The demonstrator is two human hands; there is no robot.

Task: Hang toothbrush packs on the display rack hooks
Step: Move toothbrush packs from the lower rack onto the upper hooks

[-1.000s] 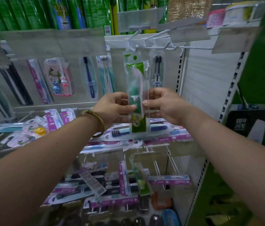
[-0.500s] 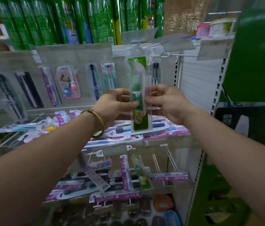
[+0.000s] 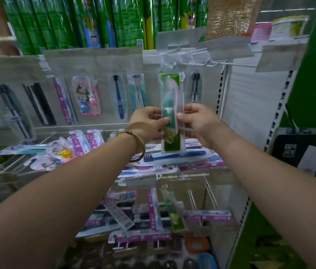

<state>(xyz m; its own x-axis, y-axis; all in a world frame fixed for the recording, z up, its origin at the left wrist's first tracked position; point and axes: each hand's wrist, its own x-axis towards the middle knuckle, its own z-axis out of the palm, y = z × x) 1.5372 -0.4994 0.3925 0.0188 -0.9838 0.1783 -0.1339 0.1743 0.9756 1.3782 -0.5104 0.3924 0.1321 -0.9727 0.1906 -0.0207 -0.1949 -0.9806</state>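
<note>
Toothbrush pack (image 3: pixel 171 113): clear sleeve, green card top and bottom, upright, top at the white hook (image 3: pixel 174 64) on the upper rail (image 3: pixel 150 55). Left hand (image 3: pixel 146 124) and right hand (image 3: pixel 198 121) pinch its side edges mid-height. Versus 1 s ago: same grip, pack straighter, top nearer the hook.

Retail shop, toiletries aisle. Evidence: white display rack (image 3: pixel 250 105) with slotted uprights (image 3: pixel 278 105). Wire hooks (image 3: pixel 197 64) stick out near its top edge, each fronted by a clear label flap (image 3: pixel 93 59). Sealed toothbrush packs (image 3: pixel 118 98) hang in a row along the back panel, several brands side by side. More packs with purple header cards (image 3: pixel 143 237) sit on the lower rows, same card repeated. The shelf above the rack carries a tight row of near-identical green spray cans (image 3: pixel 60 22). A black printed carton (image 3: pixel 291 150) sits past the rack's right edge.
</note>
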